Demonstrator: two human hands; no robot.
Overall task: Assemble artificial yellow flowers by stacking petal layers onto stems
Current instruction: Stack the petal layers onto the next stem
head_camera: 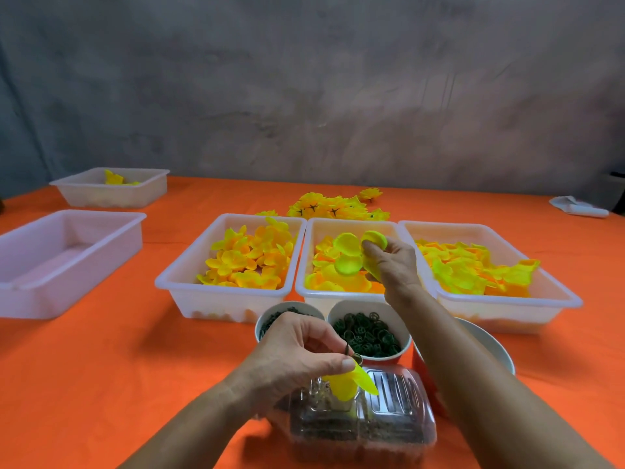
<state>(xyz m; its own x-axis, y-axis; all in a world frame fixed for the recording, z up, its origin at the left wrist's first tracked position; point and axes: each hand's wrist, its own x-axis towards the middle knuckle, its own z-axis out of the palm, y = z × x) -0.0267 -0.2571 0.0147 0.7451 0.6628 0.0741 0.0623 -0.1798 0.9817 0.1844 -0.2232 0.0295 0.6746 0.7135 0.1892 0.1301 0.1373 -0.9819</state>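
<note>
The right hand pinches a yellow petal layer over the middle tray of three petal-filled trays. The left hand pinches a stem with a folded petal above a clear plastic box, near two cups of green parts on the orange bench.

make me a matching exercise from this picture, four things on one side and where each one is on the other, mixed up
Things
1. petal layer
2. stem
3. green rings
4. finished flowers

Places
A. loose on the cloth behind the trays
B. in a paper cup
C. pinched in the left hand
D. held by the right hand over the middle tray

Pairs: 1-D, 2-C, 3-B, 4-A
</note>
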